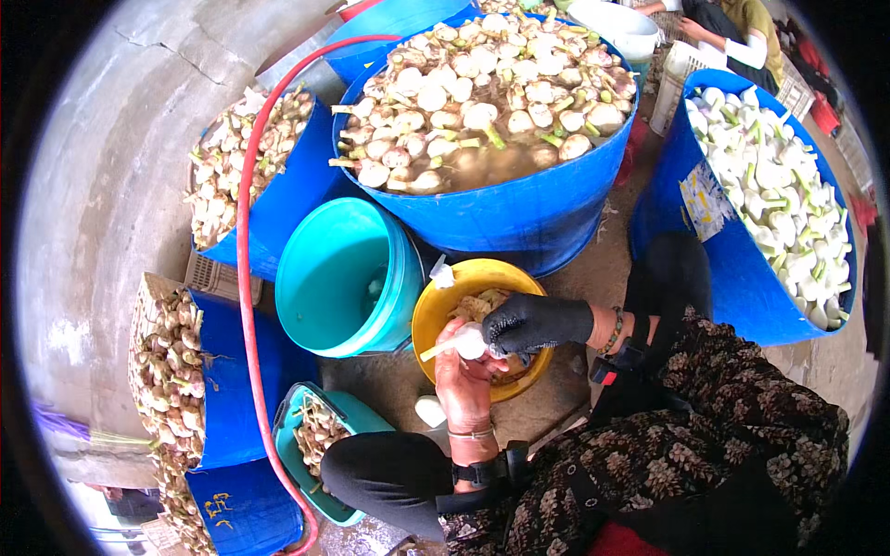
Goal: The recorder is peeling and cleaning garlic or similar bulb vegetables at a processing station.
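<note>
Bare and wearing a bangle, my left hand [464,393] holds a white garlic bulb [469,341] whose cut stem points left. My right hand [532,325], in a dark knit glove, has its curled fingers against the bulb's right side. Whether it holds a tool is hidden. Both hands are above a yellow bowl [425,316] with peelings inside. A turquoise bucket [330,274] stands left of the bowl. Beyond it is a large blue barrel [500,222] of unpeeled garlic bulbs [431,97] in murky water. White peeled bulbs [779,201] fill another blue barrel [740,278] at the right.
A red hose [243,229] arches across the left side, before several blue barrels of garlic. A green container [284,445] with small bulbs stands by my left knee [389,472]. One white bulb [430,411] lies on the floor. Other people [751,42] sit at the upper right beside plastic crates [678,76].
</note>
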Demonstrator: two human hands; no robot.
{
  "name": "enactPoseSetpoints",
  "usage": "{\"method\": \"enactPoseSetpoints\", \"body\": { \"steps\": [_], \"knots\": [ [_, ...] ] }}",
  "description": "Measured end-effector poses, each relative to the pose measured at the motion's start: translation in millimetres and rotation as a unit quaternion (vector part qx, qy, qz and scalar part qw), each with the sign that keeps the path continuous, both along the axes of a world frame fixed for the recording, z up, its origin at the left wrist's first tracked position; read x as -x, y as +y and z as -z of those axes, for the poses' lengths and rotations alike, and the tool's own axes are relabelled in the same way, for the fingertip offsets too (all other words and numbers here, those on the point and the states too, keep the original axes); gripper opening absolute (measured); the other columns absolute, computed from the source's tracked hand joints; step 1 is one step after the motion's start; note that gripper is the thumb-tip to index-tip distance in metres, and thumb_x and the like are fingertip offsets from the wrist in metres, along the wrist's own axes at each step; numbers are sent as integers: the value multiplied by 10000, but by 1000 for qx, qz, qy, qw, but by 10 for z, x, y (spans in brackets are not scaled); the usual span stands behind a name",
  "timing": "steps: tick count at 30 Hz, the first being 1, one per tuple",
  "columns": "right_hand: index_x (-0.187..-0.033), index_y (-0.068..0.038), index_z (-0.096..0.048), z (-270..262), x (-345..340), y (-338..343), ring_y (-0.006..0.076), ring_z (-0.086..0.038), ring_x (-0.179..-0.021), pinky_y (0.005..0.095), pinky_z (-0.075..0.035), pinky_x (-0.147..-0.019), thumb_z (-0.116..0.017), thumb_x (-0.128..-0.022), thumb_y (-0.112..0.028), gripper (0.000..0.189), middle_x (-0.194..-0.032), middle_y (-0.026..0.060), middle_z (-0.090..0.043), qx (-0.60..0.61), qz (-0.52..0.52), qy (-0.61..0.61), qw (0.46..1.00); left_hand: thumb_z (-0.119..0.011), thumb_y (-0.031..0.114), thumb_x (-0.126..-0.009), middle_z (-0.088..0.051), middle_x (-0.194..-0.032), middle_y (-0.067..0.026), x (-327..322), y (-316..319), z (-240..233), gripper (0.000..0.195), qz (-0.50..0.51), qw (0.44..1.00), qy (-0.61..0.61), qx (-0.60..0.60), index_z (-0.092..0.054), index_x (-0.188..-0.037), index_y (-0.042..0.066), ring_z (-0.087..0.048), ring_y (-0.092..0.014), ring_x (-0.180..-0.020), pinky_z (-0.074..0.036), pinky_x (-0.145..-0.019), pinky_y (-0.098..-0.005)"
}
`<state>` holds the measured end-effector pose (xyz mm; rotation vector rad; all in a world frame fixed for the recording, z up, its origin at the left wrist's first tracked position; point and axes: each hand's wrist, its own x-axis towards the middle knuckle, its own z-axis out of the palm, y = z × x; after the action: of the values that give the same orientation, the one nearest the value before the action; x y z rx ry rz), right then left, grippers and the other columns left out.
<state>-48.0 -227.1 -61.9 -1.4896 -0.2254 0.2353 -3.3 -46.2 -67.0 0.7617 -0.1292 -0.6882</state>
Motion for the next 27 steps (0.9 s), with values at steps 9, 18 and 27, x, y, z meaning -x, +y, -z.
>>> {"method": "enactPoseSetpoints", "body": {
  "steps": [9,18,27],
  "knots": [
    [-775,-41,-582,-102,-42,53,359,-596,-699,451,-453,-639,-636,-843,-294,268,-738,166,-614,323,174,-147,918,-590,135,-917,-583,-1101,-79,41,-126,123,280,-144,959,-200,-142,-436,-1150,117,-582,-176,-945,-536,-683,-336],
    [-777,-45,-565,66,-166,-3,328,-563,-628,411,-456,-618,-641,-823,-217,193,-689,152,-575,288,187,-176,922,-620,154,-900,-582,-1029,-53,28,-178,124,321,-146,962,-206,-106,-434,-1158,111,-576,-175,-901,-516,-770,-340],
    [-889,-27,-591,83,-198,-127,156,-529,-658,324,-454,-634,-655,-837,-253,241,-698,50,-551,20,114,26,993,-602,313,-906,-625,-1069,-102,-42,-118,113,377,-36,999,1,13,-514,-1204,100,-632,-253,-845,-554,-698,-400]
  ]
}}
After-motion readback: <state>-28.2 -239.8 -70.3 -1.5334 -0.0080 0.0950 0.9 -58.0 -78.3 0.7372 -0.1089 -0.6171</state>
